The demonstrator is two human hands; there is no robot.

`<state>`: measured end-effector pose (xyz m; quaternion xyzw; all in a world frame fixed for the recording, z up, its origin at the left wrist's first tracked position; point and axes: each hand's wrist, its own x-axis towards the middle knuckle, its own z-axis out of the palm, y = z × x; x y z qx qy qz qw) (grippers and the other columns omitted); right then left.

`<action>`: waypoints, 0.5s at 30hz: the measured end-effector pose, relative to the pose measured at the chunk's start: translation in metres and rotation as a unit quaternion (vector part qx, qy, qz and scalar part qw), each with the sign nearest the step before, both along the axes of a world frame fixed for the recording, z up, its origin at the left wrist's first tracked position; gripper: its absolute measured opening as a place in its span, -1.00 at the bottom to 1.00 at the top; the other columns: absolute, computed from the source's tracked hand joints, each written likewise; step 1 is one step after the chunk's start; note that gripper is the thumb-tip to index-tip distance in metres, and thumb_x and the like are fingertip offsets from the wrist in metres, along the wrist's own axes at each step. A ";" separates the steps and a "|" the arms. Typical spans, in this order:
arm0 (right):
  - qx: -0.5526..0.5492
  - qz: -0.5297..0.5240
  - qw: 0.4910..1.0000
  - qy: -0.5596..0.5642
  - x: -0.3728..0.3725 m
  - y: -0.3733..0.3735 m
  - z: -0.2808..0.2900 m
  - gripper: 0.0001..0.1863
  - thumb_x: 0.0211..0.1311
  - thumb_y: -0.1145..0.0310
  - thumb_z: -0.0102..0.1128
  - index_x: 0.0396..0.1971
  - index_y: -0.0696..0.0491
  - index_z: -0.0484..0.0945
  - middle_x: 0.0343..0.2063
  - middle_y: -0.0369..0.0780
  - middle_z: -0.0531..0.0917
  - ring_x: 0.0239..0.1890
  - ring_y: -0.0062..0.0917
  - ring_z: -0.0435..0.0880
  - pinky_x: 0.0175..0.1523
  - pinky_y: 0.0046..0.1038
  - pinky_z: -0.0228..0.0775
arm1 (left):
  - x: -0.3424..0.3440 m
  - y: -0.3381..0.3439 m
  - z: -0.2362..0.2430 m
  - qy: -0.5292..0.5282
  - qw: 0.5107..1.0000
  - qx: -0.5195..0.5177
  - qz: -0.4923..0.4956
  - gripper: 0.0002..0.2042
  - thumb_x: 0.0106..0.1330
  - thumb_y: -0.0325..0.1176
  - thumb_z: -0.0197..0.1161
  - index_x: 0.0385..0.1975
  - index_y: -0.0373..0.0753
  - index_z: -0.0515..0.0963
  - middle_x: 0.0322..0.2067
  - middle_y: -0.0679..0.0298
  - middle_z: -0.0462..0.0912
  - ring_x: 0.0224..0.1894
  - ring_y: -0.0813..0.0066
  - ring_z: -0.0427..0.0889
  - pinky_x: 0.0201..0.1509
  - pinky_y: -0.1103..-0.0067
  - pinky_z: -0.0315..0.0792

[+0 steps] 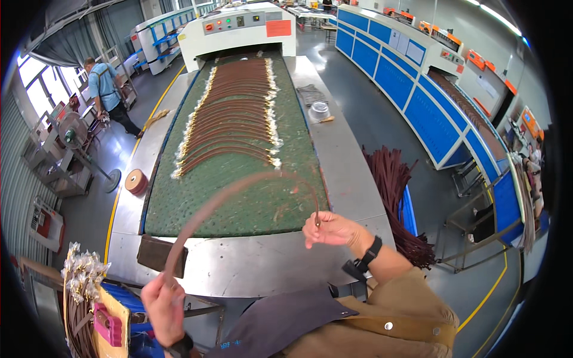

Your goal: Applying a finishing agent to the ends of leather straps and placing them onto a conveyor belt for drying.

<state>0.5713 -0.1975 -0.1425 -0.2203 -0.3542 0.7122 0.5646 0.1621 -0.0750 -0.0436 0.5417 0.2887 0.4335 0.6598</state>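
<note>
A long brown strap (222, 197) arches up between my hands over the near end of a green conveyor belt (250, 209). My left hand (163, 305), low at the left, is closed round one end. Farther to the right, my right hand (332, 230) pinches the other end above the metal edge. Beyond them, a row of similar brown straps (230, 110) lies crosswise on the belt, with clear wrapping and gold-coloured pieces at their ends. The row runs toward the opening of a white machine (239, 27).
A brown tape roll (136, 182) and a dark brown pad (160, 255) rest on the left metal edge. A clear round container (319, 111) stands on the right edge. Brown straps hang in a bundle (394, 197) at right. More wrapped straps (83, 277) stand lower left. A person (107, 89) walks far left.
</note>
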 end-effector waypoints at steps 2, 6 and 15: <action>0.020 -0.030 0.998 0.051 -0.020 -0.001 0.002 -0.77 0.32 0.20 0.24 -0.39 0.04 0.50 -0.46 -0.35 0.48 -0.26 -0.50 0.51 0.04 -0.21 0.44 | 0.051 0.009 -0.020 -0.005 0.999 -0.045 -0.031 -0.74 0.35 -0.34 0.24 -0.17 -0.46 0.53 -0.46 0.32 0.49 -0.40 0.58 0.46 -0.30 0.63 0.33; 0.075 -0.100 0.978 0.168 -0.071 0.003 0.006 -0.79 0.36 0.19 0.19 -0.32 0.01 0.49 -0.44 -0.35 0.47 -0.26 -0.52 0.50 0.08 -0.24 0.39 | 0.119 0.004 -0.067 -0.033 0.981 -0.105 -0.162 -0.76 0.41 -0.40 0.17 -0.04 -0.43 0.56 -0.30 0.20 0.65 -0.24 0.44 0.60 -0.09 0.48 0.44; 0.015 -0.215 0.958 0.188 -0.114 0.019 -0.004 -0.81 0.44 0.21 0.08 -0.27 0.02 0.46 -0.35 -0.31 0.53 -0.16 -0.47 0.54 0.11 -0.30 0.37 | 0.157 0.025 -0.111 -0.109 0.917 -0.156 -0.350 -0.76 0.43 -0.39 0.15 0.00 -0.33 0.52 -0.20 0.28 0.58 -0.11 0.48 0.52 0.02 0.51 0.35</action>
